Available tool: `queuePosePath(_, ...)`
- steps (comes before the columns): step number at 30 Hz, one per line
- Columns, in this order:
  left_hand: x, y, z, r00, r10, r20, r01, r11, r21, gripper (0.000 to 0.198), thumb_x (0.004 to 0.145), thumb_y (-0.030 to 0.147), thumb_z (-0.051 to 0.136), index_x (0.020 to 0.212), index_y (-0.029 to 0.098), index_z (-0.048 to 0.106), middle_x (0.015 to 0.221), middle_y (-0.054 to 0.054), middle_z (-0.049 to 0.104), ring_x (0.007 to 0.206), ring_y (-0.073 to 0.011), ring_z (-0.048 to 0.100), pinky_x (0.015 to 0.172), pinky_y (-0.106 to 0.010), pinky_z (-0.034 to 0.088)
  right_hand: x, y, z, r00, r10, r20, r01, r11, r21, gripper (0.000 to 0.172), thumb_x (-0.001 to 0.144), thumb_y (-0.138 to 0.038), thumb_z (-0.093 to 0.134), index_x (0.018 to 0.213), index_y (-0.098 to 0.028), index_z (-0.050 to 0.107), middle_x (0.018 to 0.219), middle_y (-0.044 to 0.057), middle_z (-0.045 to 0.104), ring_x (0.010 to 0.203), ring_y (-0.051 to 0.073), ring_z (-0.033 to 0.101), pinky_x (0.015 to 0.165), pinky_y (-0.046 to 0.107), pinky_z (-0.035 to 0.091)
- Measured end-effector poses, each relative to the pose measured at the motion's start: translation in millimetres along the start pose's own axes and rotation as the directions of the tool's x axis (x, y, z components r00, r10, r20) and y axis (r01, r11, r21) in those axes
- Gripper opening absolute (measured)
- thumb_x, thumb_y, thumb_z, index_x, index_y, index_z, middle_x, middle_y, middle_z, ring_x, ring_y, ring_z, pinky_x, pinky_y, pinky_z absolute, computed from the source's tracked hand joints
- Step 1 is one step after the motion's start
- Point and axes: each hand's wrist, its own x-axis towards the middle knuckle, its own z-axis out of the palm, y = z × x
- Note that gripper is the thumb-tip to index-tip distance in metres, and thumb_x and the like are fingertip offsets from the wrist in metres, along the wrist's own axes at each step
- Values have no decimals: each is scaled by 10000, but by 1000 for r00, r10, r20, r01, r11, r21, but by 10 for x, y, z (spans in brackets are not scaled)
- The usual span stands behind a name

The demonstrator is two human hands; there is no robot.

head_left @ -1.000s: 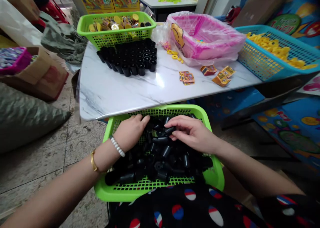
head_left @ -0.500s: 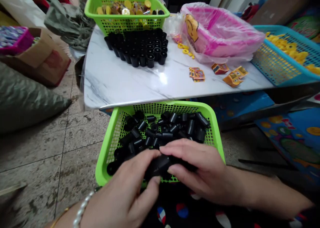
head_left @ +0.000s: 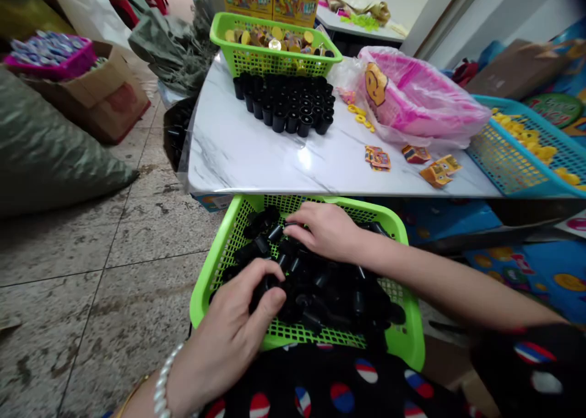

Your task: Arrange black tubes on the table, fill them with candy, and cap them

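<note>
My left hand (head_left: 231,326) is at the near left side of a green plastic basket (head_left: 416,335), its thumb and fingers curled round a black plastic cup (head_left: 269,282). My right hand (head_left: 332,234) reaches across to the far part of the basket. Its thumb and forefinger close on a small black piece, mostly hidden by the fingers. Loose black plastic cups (head_left: 320,277) lie jumbled under both hands. On the white table (head_left: 256,168), rows of black cups (head_left: 293,110) stand upright together.
Behind the rows sits a green basket (head_left: 274,58) of gold-topped pieces. A pink basket in clear plastic (head_left: 425,100), folded orange card pieces (head_left: 439,171) and a blue basket (head_left: 503,155) of yellow parts are to the right. A full sack (head_left: 55,155) rests on the left floor.
My hands have separated from being together over the near edge of the basket. The right one has moved to the far side; the left keeps a black cup. The view has shifted.
</note>
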Motion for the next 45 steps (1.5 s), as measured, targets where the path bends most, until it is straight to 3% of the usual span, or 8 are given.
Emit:
queuePosePath(5, 28, -134, -128, 964, 25, -263, 17, 988, 154, 229, 982, 382, 404, 1091, 247, 554, 914, -6, 636, 723, -153, 585, 650, -263, 439, 484, 39, 265, 972, 6, 236, 46, 975, -215, 244, 861, -368, 641, 906, -142, 720, 936, 113, 701, 835, 263, 674, 633, 316, 474)
queuePosePath(10, 129, -222, -52, 934, -137, -331, 186, 975, 118, 398, 827, 512, 642, 1063, 223, 505, 878, -1, 630, 637, -156, 586, 551, -262, 439, 251, -7, 49, 985, -139, 101, 146, 987, -61, 259, 808, -350, 662, 968, -149, 628, 987, 87, 633, 783, 191, 600, 649, 286, 422)
queuePosePath(17, 167, -176, 46, 988, -13, -156, 6, 999, -42, 182, 806, 314, 702, 958, 251, 625, 996, 17, 696, 924, -174, 652, 851, -298, 484, -204, -12, -146, 963, -222, 154, 136, 891, 434, 338, 857, -181, 579, 1192, -181, 529, 845, -13, 680, 673, 100, 621, 655, 214, 469)
queuePosePath(21, 173, -193, 34, 973, -186, -135, 162, 972, -167, 157, 814, 343, 680, 935, 246, 651, 960, 15, 723, 903, -187, 673, 837, -314, 501, 60, 253, 3, 995, -93, 29, 89, 991, 104, 290, 888, -176, 529, 1165, -139, 604, 963, 72, 699, 800, 150, 650, 738, 265, 468)
queuePosePath(26, 214, -195, 12, 966, -220, -138, 180, 949, -259, 356, 792, 338, 692, 1141, 273, 657, 1023, 5, 716, 926, -180, 659, 837, -297, 513, 390, 209, 193, 943, -96, 318, 188, 944, -270, 283, 933, -167, 434, 1096, -172, 666, 979, 99, 669, 724, 179, 639, 572, 263, 367)
queuePosePath(37, 183, -184, -148, 957, -233, -176, 154, 915, -373, 409, 792, 363, 695, 1182, 241, 670, 1071, -50, 719, 1006, -234, 668, 917, -377, 532, 393, 100, 60, 938, -204, 279, 174, 976, 130, 238, 775, -154, 610, 1009, -140, 654, 1009, 105, 669, 929, 224, 635, 838, 341, 476)
queuePosePath(40, 172, -160, -141, 950, -271, -157, 180, 883, -434, 387, 796, 340, 684, 1168, 234, 669, 1064, -64, 732, 946, -242, 698, 852, -388, 568, 234, -7, -91, 996, -68, 56, 21, 799, 600, 222, 825, -178, 604, 1045, -192, 578, 1103, 61, 692, 1045, 193, 637, 929, 353, 482)
queuePosePath(45, 137, -70, -18, 958, -270, -100, 177, 825, -537, 263, 783, 249, 666, 1043, 220, 646, 1005, -47, 745, 926, -231, 707, 817, -360, 591, -182, -313, -21, 979, 180, 97, -143, 266, 953, 193, 914, -345, 562, 1007, -230, 437, 1123, 86, 710, 914, 172, 710, 783, 326, 581)
